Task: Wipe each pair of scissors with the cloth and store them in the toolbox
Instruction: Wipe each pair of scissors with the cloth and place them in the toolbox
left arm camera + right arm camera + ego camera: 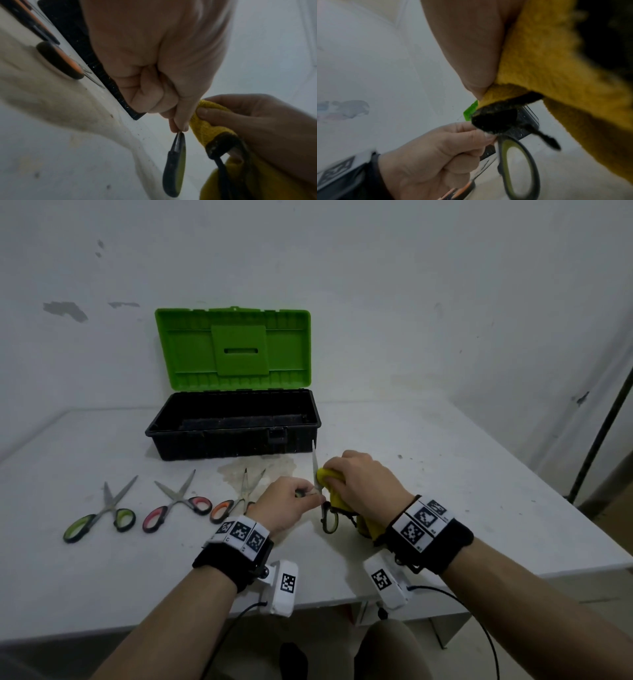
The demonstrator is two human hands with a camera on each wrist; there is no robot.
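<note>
L grip (291, 501) pinching, R grip (366, 477) clenched

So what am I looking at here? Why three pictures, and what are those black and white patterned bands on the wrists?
There is no machine here: a person works with bare hands, wearing cameras. The wide picture comes from a head camera; the two close ones come from cameras strapped to each wrist, under the patterned bands. The left hand pinches a pair of green-handled scissors near the pivot, while the right hand holds a yellow cloth against its blade. On the white table three more pairs lie in a row: green scissors, pink scissors and orange scissors. Behind them stands the open toolbox, its green lid up.
</note>
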